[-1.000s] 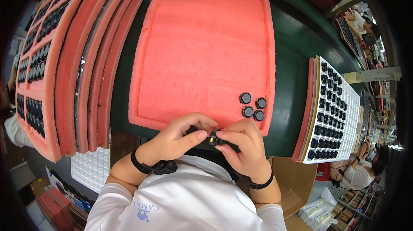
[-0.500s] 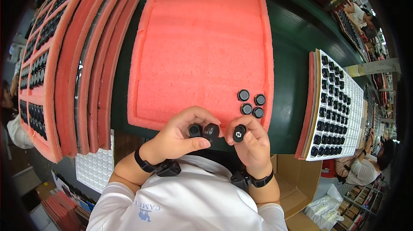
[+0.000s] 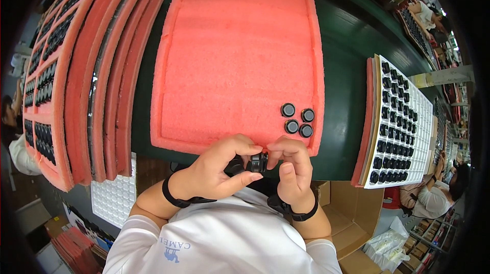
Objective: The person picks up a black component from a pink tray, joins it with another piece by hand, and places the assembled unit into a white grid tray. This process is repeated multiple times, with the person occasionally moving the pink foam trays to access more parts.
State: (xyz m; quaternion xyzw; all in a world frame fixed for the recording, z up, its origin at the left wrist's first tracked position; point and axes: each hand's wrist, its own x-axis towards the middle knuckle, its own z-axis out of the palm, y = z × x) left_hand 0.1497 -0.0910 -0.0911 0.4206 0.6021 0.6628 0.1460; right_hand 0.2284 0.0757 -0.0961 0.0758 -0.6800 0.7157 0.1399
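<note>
My left hand (image 3: 217, 167) is closed around small black round parts that look like lens barrels or knobs. One black part (image 3: 258, 162) is pinched between thumb and fingertips, side-on, and a second dark part (image 3: 235, 166) sits deeper in the palm. My right hand (image 3: 293, 169) is close on the right, its fingertips at the edge of the pinched part; its thumb stands apart, and nothing shows in its grasp. Just beyond the hands lies a pink foam tray (image 3: 235, 59). Several black round parts (image 3: 291, 126) stand together in its near right corner.
Stacked pink foam trays (image 3: 81, 80) filled with black parts rise at the left. On the right, a white compartment tray (image 3: 416, 141) holds rows of black parts. The dark green table (image 3: 347, 70) lies beneath. An open cardboard box (image 3: 352, 213) is at the lower right.
My right hand no longer shows the black part it held facing up; its fingers have loosened and moved left to the left hand's part. The left hand's pinched part has turned side-on.
</note>
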